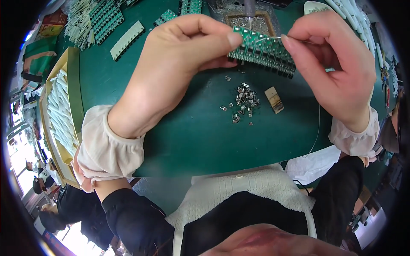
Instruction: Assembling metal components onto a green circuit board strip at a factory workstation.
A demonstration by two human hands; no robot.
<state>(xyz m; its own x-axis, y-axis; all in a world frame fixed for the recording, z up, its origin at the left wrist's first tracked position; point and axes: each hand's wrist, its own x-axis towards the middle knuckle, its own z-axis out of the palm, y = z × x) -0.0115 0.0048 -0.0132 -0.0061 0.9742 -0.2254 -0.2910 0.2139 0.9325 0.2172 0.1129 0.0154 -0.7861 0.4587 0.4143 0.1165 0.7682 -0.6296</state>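
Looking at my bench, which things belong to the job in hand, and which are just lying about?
In the job, judging by your hands:
- green circuit board, held in the left hand
- thin wire, pinched in the right hand
- probably the grey rod-shaped tool beside the board

Apparently lying about, untouched:
- loose metal pieces
- tan block
- pale strip
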